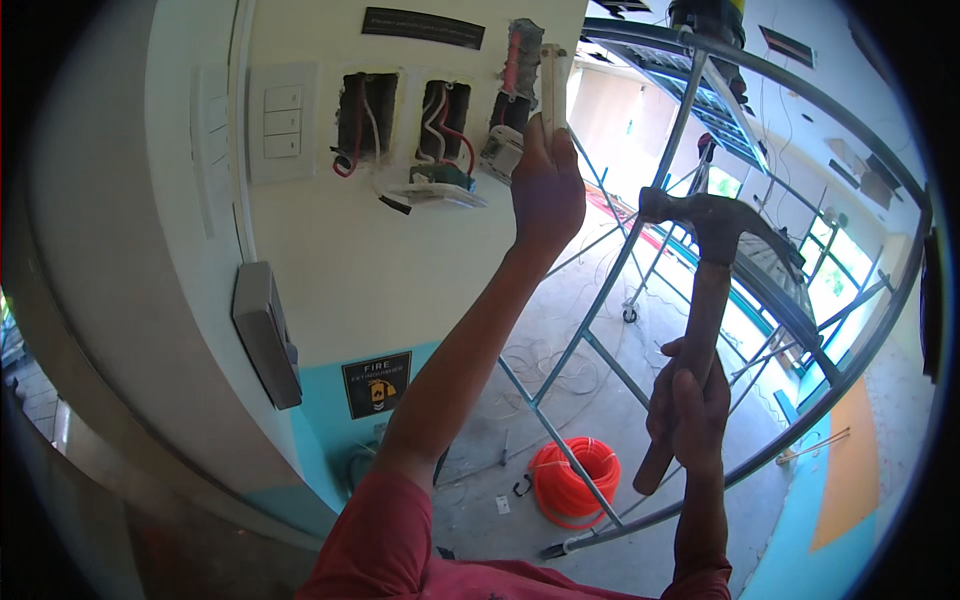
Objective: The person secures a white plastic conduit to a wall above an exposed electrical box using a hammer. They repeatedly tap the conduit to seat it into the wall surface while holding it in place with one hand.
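My left hand [550,195] is raised to the cream wall, closed around a pale, narrow bar [553,85] held upright. Its kind I cannot make out. Beside the bar, a rough chased slot [522,60] in the wall exposes a red-orange conduit [514,62]. A loose white switch plate [503,152] hangs just left of this hand. My right hand [690,410] grips the handle of a claw hammer [708,300], lifted with its striking face turned left. Further left are two open wall boxes [365,120] with red and white wires, and a dangling plate with a green back [440,180].
Metal scaffolding [590,350] on casters stands close on the right. A coil of orange hose [577,480] lies on the floor behind its lower bar. Loose wire is strewn over the concrete. A grey box [265,335] juts from the left wall, near a mounted switch panel [282,122].
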{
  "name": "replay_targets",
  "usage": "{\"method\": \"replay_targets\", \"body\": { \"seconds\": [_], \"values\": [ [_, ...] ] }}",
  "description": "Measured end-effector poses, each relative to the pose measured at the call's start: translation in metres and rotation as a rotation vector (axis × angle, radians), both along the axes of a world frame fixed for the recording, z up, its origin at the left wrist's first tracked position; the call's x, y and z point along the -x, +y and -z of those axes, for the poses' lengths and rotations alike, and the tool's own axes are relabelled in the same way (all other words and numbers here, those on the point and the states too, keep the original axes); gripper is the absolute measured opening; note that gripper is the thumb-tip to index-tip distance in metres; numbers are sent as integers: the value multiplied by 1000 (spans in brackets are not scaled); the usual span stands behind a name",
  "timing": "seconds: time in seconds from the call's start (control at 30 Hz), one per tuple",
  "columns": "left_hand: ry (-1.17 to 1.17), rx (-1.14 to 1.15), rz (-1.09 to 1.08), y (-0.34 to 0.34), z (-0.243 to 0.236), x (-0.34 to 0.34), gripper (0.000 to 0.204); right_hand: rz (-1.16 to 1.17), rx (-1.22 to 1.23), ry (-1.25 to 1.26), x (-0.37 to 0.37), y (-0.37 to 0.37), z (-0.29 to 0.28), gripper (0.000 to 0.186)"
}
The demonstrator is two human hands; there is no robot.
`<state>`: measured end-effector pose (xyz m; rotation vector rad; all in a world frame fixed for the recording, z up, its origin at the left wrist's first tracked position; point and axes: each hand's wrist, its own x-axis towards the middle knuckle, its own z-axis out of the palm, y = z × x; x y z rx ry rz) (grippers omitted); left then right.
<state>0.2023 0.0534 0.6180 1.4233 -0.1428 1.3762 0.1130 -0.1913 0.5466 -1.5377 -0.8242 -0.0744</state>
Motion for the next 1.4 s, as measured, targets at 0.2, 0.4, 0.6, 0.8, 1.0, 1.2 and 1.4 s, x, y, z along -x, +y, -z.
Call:
{"method": "replay_targets", "body": {
  "seconds": [0.2,0.4,0.6,0.8,1.0,1.2,1.4],
  "values": [
    [-166,18,30,19,-4,-11,27,230,117,-254,10,36,-46,29],
    [-150,87,104,18,-10,-8,27,500,230,-732,-11,59,-94,33],
    [-150,120,75,13,-17,3,30,668,166,-1269,-43,78,-156,28],
    [-157,142,123,15,-18,10,31,645,530,-1163,-75,109,-173,36],
    [-163,198,159,9,-21,10,32,755,407,-1515,-26,81,-202,34],
    [-176,151,138,8,-18,9,31,625,432,-1079,-64,110,-170,26],
    [-56,127,123,16,-23,14,30,554,363,-1359,-57,108,-187,41]
  ]
}}
